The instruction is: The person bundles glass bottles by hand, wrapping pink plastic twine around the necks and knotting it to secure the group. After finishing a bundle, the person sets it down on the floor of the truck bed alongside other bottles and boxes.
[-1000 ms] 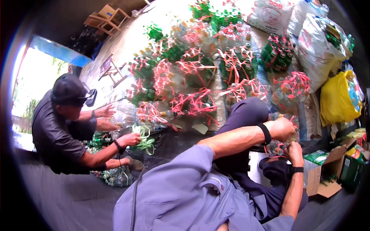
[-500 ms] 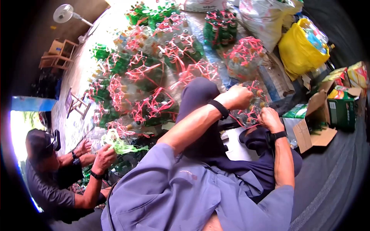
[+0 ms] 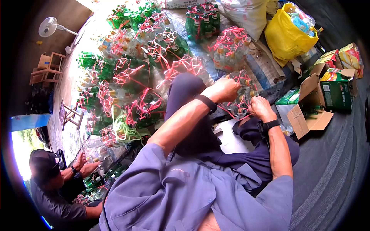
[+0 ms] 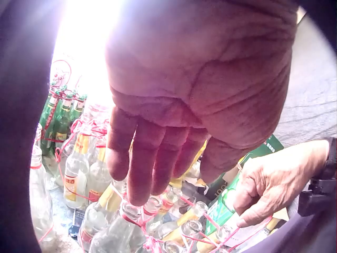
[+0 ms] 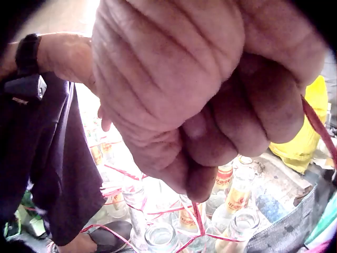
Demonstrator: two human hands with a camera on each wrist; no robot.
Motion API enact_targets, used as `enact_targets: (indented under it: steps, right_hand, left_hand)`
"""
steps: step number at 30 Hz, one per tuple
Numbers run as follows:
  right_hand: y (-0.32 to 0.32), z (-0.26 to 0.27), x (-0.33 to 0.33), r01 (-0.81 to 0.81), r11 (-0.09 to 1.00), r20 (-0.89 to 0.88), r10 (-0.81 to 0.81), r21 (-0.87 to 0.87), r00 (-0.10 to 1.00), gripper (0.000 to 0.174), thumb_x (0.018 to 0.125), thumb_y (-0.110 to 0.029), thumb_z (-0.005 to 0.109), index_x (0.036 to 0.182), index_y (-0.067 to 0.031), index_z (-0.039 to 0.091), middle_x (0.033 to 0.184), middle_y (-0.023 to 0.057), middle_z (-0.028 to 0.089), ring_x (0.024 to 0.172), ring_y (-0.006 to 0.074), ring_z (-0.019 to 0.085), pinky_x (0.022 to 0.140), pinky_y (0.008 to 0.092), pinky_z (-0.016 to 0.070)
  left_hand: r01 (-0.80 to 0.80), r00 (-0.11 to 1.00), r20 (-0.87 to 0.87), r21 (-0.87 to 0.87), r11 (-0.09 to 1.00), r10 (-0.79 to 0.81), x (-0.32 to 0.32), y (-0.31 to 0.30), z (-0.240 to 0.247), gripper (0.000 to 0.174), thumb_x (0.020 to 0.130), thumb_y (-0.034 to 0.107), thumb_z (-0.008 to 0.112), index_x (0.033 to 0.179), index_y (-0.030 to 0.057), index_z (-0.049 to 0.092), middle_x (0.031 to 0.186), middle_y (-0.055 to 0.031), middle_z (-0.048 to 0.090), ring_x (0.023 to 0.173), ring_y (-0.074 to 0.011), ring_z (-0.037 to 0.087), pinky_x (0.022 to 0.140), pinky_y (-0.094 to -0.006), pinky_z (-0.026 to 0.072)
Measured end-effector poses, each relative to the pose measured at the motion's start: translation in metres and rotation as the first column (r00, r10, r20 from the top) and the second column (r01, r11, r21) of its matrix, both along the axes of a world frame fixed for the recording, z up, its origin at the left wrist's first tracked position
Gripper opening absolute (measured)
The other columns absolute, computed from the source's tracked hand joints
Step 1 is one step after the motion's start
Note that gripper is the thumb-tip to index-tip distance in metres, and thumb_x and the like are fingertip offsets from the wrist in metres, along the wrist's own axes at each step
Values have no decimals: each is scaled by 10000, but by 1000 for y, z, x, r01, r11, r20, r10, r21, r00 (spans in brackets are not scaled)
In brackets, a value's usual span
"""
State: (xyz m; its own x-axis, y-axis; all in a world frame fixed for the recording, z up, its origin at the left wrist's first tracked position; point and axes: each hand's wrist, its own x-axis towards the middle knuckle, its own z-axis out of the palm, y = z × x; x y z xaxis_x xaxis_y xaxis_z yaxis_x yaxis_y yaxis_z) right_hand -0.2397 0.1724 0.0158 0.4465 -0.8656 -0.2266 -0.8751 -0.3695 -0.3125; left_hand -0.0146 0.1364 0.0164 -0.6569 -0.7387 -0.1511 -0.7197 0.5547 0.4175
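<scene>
Between my hands stands a cluster of clear glass bottles (image 3: 243,97) laced with pink plastic string. My left hand (image 3: 223,91) is over its far-left side; in the left wrist view its fingers (image 4: 145,163) reach down, nearly straight, over the bottle necks (image 4: 190,227). On the near-right side is my right hand (image 3: 263,109). Its curled fingers (image 5: 253,113) grip pink string (image 5: 199,219), which runs down taut to a crossing between the bottle mouths (image 5: 160,236). Another length of string leaves the same hand at the side.
Many tied bottle bundles (image 3: 133,75) fill the floor ahead and left. Another person (image 3: 50,181) sits at lower left, near green string (image 3: 125,127) lying on bottles. Right are a yellow bag (image 3: 287,38), an opened carton (image 3: 306,111) and a green box (image 3: 337,90).
My head view has swung right. The other person has let go of the green string, which now lies on the bottles. Both my hands stay at the same bundle.
</scene>
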Motion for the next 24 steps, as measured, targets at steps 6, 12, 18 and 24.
enact_targets:
  steps: [6,12,18,24]
  right_hand:
    - [-1,2,1,27,999,-25,-26,32,999,146,706,-119,613,687,17,661,817,271,660,841,438,658,775,511,526]
    - [-1,-2,-12,-20,999,21,20,25,1000,145,707,-112,613,712,23,666,787,277,652,821,440,656,761,516,530]
    - [5,1,-28,26,998,13,-26,53,1000,144,714,-115,628,707,25,661,792,265,657,836,435,655,775,508,528]
    - [8,18,-26,64,990,-8,-64,127,998,153,723,-129,632,753,10,688,814,255,671,849,433,656,800,507,525]
  left_hand:
    - [19,1000,7,7,1000,-19,-1,1,1,176,800,140,595,953,67,640,773,-192,645,688,-392,675,650,-473,581]
    - [-26,999,-21,4,1000,26,2,-4,-15,185,822,170,588,963,61,637,839,-199,661,758,-388,682,676,-485,575]
    - [-69,997,-16,136,988,72,-4,-1,-10,238,817,164,570,1005,31,629,835,-233,672,812,-412,674,740,-497,557]
    - [-51,996,-68,41,998,54,-25,11,-41,490,783,236,673,1221,45,565,1023,-245,681,945,-393,680,811,-452,560]
